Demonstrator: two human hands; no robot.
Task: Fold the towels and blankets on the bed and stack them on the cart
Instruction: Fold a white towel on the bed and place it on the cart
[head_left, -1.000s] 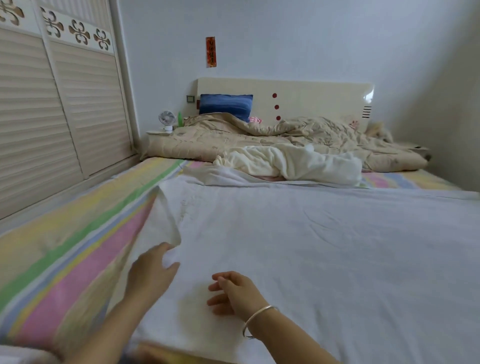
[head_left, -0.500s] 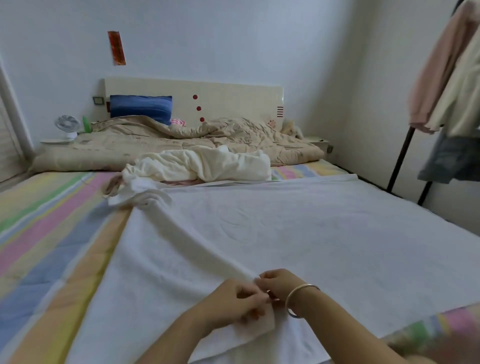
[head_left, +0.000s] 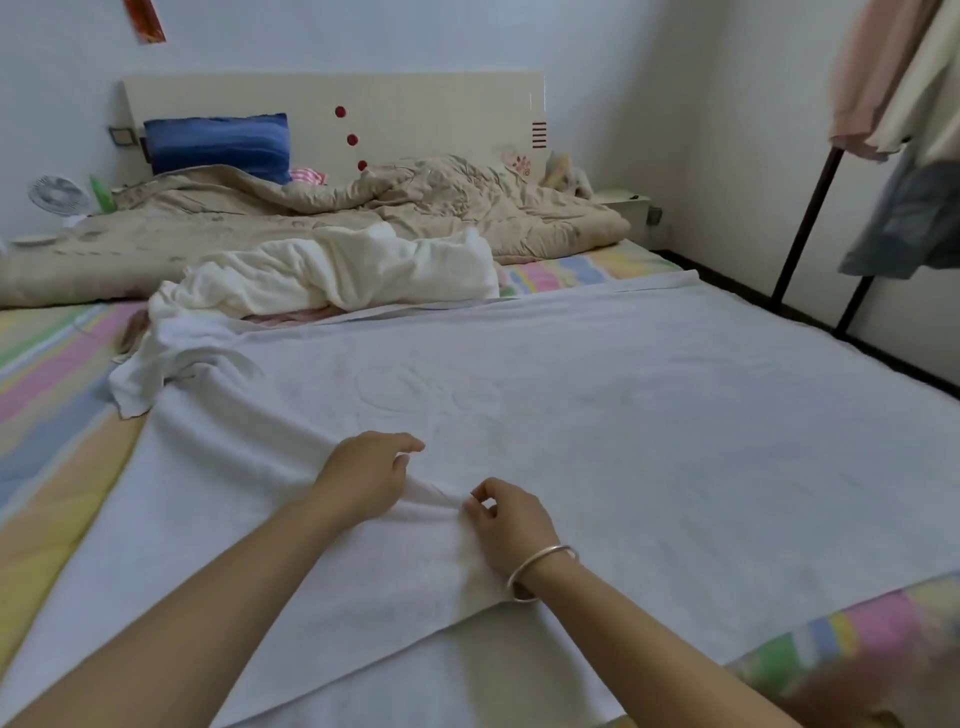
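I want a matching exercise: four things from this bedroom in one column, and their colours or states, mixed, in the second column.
Column one:
1 pillow
2 quilt
3 large towel
4 bracelet

Column two:
a beige, rumpled
b silver
c blue
d white, spread out wide

Pairs: 1-c, 2-a, 3-d, 4-b.

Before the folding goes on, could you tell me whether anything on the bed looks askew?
Yes: the white towel lies flat except its far left corner, which is bunched and twisted. Behind it, a cream blanket lies crumpled.
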